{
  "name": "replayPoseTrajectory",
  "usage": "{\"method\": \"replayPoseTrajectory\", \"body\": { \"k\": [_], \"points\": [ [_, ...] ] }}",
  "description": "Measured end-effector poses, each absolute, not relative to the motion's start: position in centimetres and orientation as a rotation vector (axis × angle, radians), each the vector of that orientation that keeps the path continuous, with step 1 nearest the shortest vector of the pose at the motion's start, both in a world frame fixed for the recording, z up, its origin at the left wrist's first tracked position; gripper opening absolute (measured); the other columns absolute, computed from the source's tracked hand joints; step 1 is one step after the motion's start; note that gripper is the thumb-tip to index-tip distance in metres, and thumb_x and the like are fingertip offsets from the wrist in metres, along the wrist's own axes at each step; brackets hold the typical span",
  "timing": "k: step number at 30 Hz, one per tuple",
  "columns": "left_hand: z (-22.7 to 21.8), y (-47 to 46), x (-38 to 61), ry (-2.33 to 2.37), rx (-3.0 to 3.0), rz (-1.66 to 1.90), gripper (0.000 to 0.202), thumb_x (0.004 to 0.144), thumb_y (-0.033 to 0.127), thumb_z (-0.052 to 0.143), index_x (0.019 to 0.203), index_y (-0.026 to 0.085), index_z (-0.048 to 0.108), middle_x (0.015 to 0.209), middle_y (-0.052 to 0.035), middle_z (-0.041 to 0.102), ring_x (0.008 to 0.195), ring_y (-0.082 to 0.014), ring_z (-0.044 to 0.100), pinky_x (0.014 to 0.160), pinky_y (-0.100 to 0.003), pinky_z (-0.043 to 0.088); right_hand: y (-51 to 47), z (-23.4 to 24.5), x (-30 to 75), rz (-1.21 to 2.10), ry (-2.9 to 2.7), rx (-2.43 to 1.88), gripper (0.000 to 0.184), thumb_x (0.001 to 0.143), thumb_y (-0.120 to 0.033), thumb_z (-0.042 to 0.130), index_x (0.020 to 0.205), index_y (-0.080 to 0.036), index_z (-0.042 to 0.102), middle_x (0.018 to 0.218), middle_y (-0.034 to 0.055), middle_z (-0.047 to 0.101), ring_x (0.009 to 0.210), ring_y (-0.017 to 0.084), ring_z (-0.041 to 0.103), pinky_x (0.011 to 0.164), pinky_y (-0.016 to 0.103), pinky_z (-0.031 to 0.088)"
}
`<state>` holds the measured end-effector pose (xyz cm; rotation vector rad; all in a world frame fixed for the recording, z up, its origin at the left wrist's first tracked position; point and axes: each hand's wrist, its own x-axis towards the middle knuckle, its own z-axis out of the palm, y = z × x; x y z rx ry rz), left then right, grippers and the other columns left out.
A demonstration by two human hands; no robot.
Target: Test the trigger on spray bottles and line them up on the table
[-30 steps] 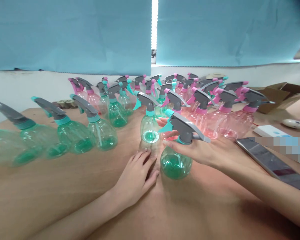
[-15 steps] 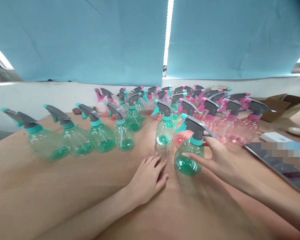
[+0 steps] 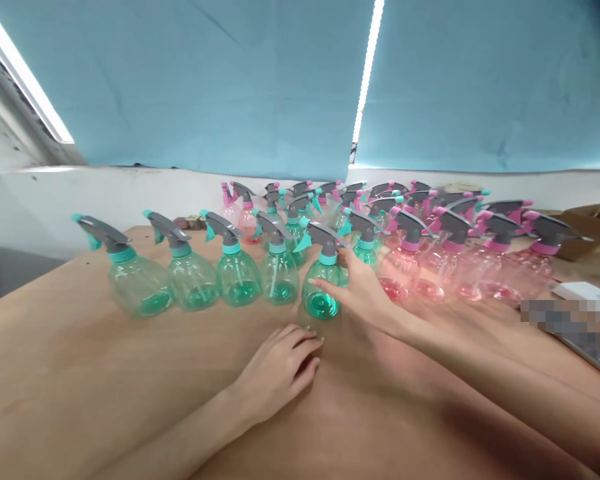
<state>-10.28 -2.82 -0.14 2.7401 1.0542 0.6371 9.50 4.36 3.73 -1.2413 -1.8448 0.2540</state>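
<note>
Right hand (image 3: 363, 287) grips green spray bottle (image 3: 319, 272)

Its fingers clamp the bottle upright, just right of a row of four green bottles (image 3: 239, 277) on the table (image 3: 100, 380). The left hand (image 3: 279, 367) lies in front, fingers slightly apart.

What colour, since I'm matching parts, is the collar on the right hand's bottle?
Turquoise collar; the head view shows it.

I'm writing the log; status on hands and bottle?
Right hand grasping round, translucent green plastic spray bottle. Left hand empty, on flat brown tabletop. Similar bottle close on left.
</note>
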Motion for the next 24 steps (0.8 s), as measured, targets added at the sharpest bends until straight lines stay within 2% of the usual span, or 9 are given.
{"method": "replayPoseTrajectory", "body": {
  "k": [12, 16, 19, 20, 22, 24],
  "points": [
    [-0.4, -2.9, -10.1, 1.036, 2.724, 0.635, 0.028, 0.09, 0.013, 0.053, 0.116, 0.017, 0.062, 0.115, -0.0086, 0.062, 0.11, -0.025, 0.055, 0.097, -0.041, 0.044, 7.7, 4.1, 8.7, 0.238, -1.81, -1.318, 0.065, 0.076, -0.048, 0.067, 0.124, -0.009, 0.048, 0.114, 0.021, 0.065, 0.105, 0.035, 0.063, 0.084, 0.048, 0.051],
    [-0.4, -2.9, -10.1, 1.059, 2.726, 0.655, 0.028, 0.089, 0.013, 0.053, 0.116, 0.017, 0.061, 0.117, -0.0098, 0.06, 0.111, -0.0256, 0.055, 0.096, -0.042, 0.045, 7.6, 4.0, 8.7, 0.257, -1.824, -1.322, 0.074, 0.076, -0.05, 0.068, 0.131, -0.006, 0.044, 0.124, 0.0234, 0.061, 0.115, 0.036, 0.058, 0.092, 0.05, 0.048],
    [-0.3, -2.9, -10.1, 1.095, 2.733, 0.68, 0.027, 0.089, 0.012, 0.053, 0.115, 0.016, 0.06, 0.122, -0.0111, 0.057, 0.113, -0.0268, 0.053, 0.096, -0.043, 0.045, 5.9, 4.4, 9.3, 0.313, -1.835, -1.236, 0.079, 0.076, -0.05, 0.069, 0.136, -0.007, 0.041, 0.138, 0.0226, 0.051, 0.127, 0.032, 0.05, 0.103, 0.046, 0.043],
    [-0.2, -3.0, -10.1, 1.102, 2.738, 0.682, 0.027, 0.089, 0.011, 0.053, 0.114, 0.017, 0.06, 0.123, -0.0112, 0.055, 0.114, -0.0271, 0.053, 0.096, -0.043, 0.045, 5.1, 4.6, 9.8, 0.32, -1.83, -1.197, 0.077, 0.076, -0.049, 0.069, 0.136, -0.009, 0.041, 0.139, 0.0202, 0.051, 0.128, 0.03, 0.05, 0.104, 0.044, 0.043],
    [-0.2, -2.9, -10.1, 1.104, 2.746, 0.678, 0.027, 0.089, 0.011, 0.052, 0.115, 0.018, 0.06, 0.125, -0.0111, 0.054, 0.115, -0.0275, 0.052, 0.096, -0.044, 0.045, 3.4, 5.1, 11.4, 0.307, -1.826, -1.159, 0.058, 0.08, -0.046, 0.066, 0.127, -0.015, 0.051, 0.128, 0.014, 0.062, 0.116, 0.026, 0.06, 0.096, 0.04, 0.049],
    [-0.1, -2.8, -10.0, 1.093, 2.751, 0.676, 0.027, 0.09, 0.012, 0.051, 0.115, 0.019, 0.059, 0.125, -0.0106, 0.053, 0.116, -0.0273, 0.051, 0.097, -0.044, 0.045, 2.3, 5.5, 13.5, 0.262, -1.797, -1.219, 0.035, 0.083, -0.046, 0.062, 0.105, -0.019, 0.063, 0.107, 0.0089, 0.07, 0.091, 0.023, 0.069, 0.074, 0.036, 0.057]
  ]
}}
